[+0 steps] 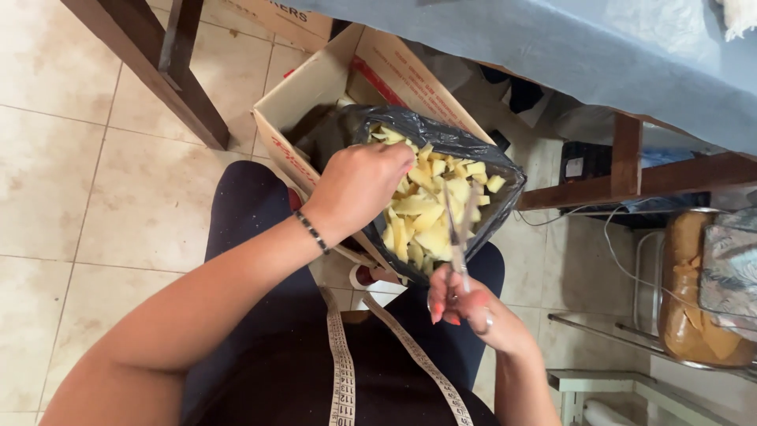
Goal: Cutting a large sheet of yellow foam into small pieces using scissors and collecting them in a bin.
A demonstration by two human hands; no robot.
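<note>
Reaching into a black plastic bag (473,154) of pale yellow scraps (426,209), the left hand (359,185) curls closed there; the right hand (465,308) grips scissors (456,237) above the cardboard box (315,95).

Soft, even daylight fills the scene; the tiled floor (102,189) is bright without harsh glare. Shadows are faint and diffuse, deepest inside the cardboard box (315,95). The scissors (456,237) are smeared by motion blur. Straight lines bow toward the edges, as from a wide lens, and the corners look slightly soft.
</note>
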